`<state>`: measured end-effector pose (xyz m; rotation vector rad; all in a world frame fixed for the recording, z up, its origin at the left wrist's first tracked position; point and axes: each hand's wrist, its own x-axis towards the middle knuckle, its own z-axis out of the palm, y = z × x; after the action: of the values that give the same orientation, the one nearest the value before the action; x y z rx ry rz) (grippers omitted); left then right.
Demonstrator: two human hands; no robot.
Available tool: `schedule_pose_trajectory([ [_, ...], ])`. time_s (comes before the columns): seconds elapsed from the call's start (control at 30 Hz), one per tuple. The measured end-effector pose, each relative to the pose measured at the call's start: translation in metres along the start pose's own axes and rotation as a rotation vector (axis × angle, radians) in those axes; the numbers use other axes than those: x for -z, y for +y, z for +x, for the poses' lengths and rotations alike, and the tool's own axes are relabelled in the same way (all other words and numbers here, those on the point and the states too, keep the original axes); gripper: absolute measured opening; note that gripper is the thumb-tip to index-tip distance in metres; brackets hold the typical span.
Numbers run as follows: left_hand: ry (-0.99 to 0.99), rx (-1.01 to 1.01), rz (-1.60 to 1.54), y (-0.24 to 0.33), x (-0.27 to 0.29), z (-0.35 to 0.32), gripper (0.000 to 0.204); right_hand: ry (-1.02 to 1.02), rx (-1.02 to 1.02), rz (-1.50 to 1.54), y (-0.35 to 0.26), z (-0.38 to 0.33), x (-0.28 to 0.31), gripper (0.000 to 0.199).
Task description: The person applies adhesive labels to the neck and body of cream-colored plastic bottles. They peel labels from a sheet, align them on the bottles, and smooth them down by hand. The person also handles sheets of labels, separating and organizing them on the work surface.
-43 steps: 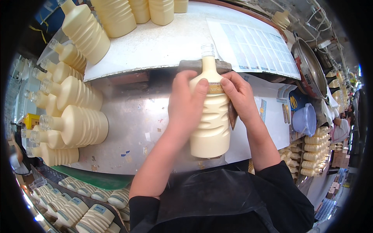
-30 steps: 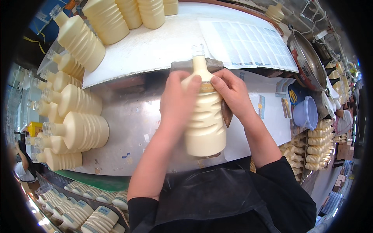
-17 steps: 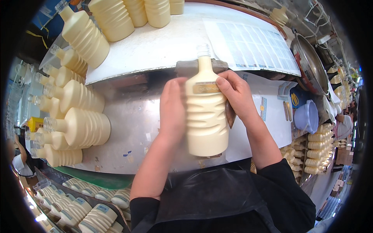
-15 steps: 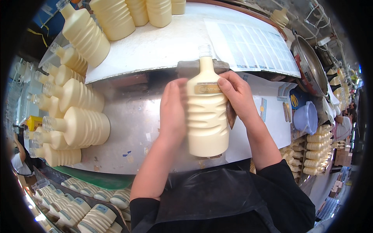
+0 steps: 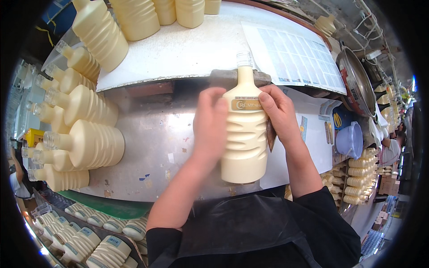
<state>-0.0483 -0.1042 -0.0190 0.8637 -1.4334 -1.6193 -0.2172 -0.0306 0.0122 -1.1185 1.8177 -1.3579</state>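
Note:
I hold a cream-coloured ribbed bottle (image 5: 245, 134) lying lengthwise over the metal worktop (image 5: 156, 147), its clear neck pointing away from me. A small gold label band sits on its shoulder. My left hand (image 5: 210, 123) grips the bottle's left side. My right hand (image 5: 279, 114) grips the right side, thumb pressing on the label's right end. The neck rests on a dark pad (image 5: 223, 77) at the worktop's far edge.
Several identical bottles (image 5: 85, 143) lie stacked at the left and more (image 5: 134, 15) stand on the white shelf behind. A label sheet (image 5: 295, 58) lies far right. Labelled bottles (image 5: 89, 243) fill a tray below left. A metal bowl (image 5: 355, 82) and blue tub (image 5: 351, 140) sit right.
The bottle has turned slightly so the gold label now faces up. My left hand slid from the neck down to the bottle's side; my right thumb stays on the label.

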Motion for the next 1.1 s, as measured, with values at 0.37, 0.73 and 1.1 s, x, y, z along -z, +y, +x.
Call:
schedule_pose_trajectory([
  [0.37, 0.043, -0.004, -0.032, -0.006, -0.003, -0.003, 0.044, -0.003, 0.009, -0.07, -0.002, 0.0, 0.002, 0.04],
  [0.73, -0.091, 0.028, 0.13, 0.017, -0.004, -0.054, 0.08, -0.198, -0.235, 0.305, 0.024, -0.018, 0.022, 0.048],
  [1.1, -0.1, 0.191, -0.131, 0.017, -0.014, -0.052, 0.071, -0.286, -0.056, 0.032, -0.014, -0.044, 0.03, 0.04],
])
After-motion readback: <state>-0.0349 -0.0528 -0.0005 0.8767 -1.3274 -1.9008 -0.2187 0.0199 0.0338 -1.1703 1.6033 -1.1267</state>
